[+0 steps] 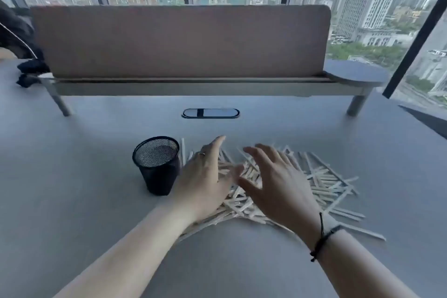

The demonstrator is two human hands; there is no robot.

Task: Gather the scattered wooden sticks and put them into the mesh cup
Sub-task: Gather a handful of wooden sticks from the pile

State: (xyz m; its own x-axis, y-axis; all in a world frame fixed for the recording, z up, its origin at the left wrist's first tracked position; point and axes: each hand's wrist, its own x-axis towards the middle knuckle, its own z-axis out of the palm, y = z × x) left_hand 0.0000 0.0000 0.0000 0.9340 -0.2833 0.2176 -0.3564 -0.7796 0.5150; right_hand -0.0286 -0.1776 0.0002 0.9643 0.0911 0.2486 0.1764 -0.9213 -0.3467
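The sticks (321, 181) lie in a loose heap on the table (72, 176), just right of the empty cup (157, 164). Left hand (205, 176) and right hand (278, 184) are spread open over them, nothing gripped. The sticks are judged light, stiff and slippery; a bundle is best pinched mid-length.

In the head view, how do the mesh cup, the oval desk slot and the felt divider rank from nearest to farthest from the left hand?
From the left hand:
1. Mesh cup, just to its left on the desk.
2. Oval desk slot, farther back, centre.
3. Felt divider, at the back, upright.
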